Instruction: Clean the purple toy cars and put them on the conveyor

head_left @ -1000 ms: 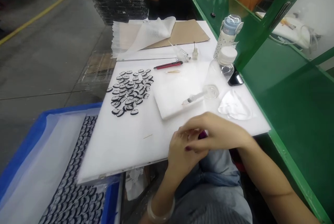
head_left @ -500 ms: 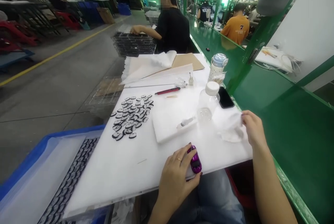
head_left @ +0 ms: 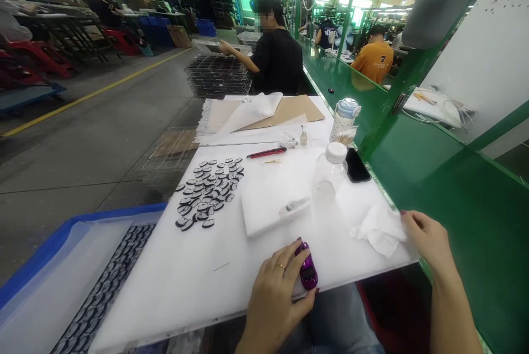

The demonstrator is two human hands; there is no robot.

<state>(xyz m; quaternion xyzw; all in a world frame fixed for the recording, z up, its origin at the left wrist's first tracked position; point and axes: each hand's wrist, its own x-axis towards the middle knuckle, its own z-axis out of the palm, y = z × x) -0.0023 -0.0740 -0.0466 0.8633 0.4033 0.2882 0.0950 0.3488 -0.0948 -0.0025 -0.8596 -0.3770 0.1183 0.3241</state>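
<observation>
- Dark curved pieces (head_left: 208, 223) lie spread, probably for easy picking.
- Left hand (head_left: 273, 289) curls round the purple toy car (head_left: 308, 272) near the white table's (head_left: 165, 293) front edge, seemingly steadying it.
- Right hand (head_left: 430, 244), fingers narrow, is at the crumpled tissue (head_left: 381, 231); I cannot tell whether it grips.

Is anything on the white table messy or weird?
A little. The white tissue by the right hand is all crumpled, and one thin stick lies by itself, away from the little yellowish sticks. I see nothing spilled.
</observation>
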